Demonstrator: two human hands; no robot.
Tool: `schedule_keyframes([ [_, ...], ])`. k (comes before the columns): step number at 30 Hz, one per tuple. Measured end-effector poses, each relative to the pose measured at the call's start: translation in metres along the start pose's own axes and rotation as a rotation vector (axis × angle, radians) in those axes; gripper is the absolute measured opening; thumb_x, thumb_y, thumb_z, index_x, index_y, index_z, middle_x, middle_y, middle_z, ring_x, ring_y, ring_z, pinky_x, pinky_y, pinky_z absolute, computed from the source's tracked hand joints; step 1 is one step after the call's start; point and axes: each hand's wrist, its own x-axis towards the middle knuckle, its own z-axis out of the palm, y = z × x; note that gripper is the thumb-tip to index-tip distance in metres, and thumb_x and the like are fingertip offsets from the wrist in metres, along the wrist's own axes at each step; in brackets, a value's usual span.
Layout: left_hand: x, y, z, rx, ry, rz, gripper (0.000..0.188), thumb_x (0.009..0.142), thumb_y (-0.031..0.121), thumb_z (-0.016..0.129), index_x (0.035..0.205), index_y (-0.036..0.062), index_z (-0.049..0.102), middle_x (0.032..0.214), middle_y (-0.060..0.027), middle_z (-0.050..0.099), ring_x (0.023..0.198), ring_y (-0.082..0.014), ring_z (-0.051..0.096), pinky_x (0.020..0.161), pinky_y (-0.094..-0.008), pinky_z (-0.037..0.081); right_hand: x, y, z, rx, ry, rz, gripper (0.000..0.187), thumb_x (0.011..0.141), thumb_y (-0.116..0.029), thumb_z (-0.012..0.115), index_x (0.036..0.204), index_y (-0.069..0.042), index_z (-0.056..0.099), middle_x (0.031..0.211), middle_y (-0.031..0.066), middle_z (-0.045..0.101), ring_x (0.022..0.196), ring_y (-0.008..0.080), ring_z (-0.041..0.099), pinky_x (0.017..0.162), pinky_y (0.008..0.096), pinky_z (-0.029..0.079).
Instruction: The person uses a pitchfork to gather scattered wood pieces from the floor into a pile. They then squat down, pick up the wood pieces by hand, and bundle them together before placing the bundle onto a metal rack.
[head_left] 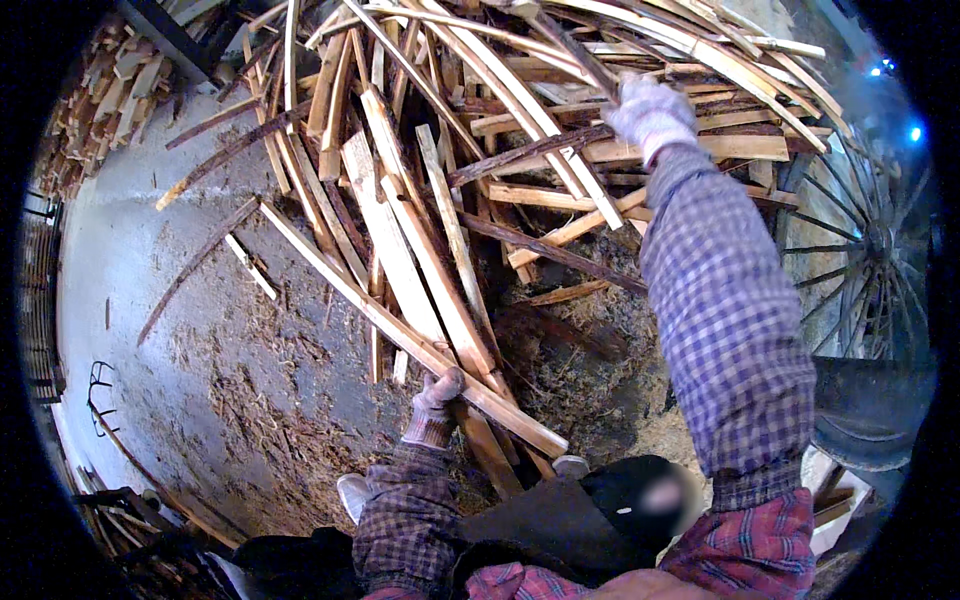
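**Two gloved hands in a heap of wood slats**

The left hand [437, 392], in a pale work glove, closes around the near end of a long pale slat [400, 325] that runs up and to the left from the person's feet across the concrete floor [140, 260]. The fingers wrap the slat from above, just where it crosses several other boards lying side by side.

The right hand [650, 112], also gloved, reaches far up into the pile of offcuts [520, 150] at the top of the view. It is shut around a dark, bark-edged strip [530, 148] that slants down to the left through the pale slats — the fingers curl over the strip's upper end, while its lower end sticks out among the crossing boards. The sleeve on that arm is a blue-purple check, with a red check layer showing nearer the shoulder.

The pile itself is a tangle of thin, curved and straight slats, some pale and fresh-cut, some dark with bark, fanning out from the upper middle. Sawdust and shavings [250, 400] lie thick on the floor below it.

To the right, just beside the pile, stands a spoked metal wheel [860, 260]. At the upper left a separate stack of short cut pieces [110, 90] sits well apart from the hands. A pale shoe [352, 492] shows at the lower edge — near the left hand.
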Motion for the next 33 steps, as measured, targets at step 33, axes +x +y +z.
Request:
schedule_keyframes([
  [33, 0.003, 0.001, 0.013, -0.035, -0.028, 0.029, 0.081, 0.060, 0.053, 0.073, 0.116, 0.0031, 0.044, 0.098, -0.0079, 0.054, 0.085, -0.0240, 0.054, 0.078, -0.0378, 0.046, -0.323, -0.040, 0.084, 0.808, -0.088, -0.030, 0.076, 0.068, -0.036, 0.071, 0.123, 0.001, 0.034, 0.102, 0.0162, 0.057, 0.088, 0.0260, 0.060, 0.077, 0.0332, 0.047],
])
